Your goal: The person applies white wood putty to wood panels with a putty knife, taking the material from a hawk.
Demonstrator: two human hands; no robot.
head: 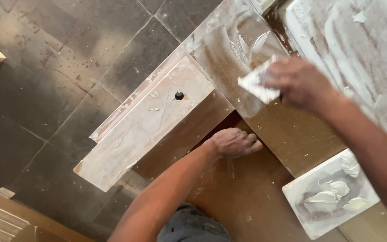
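R hand (298, 83) pinching small white scraper (258, 86) flat on putty-smeared brown panel (287, 130), fingers clenched on rear edge. Scraper looks thin, light, stiff; slick w/ putty, so grip back edge. L hand (234, 142) braces on lower board (242, 197), fingers curled, holding nothing. Putty slab (330, 192) nearby.

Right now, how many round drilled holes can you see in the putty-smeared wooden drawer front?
1: a small dark round hole near the upper middle of the pale putty-smeared wooden drawer front. Others may be hidden on faces out of view.
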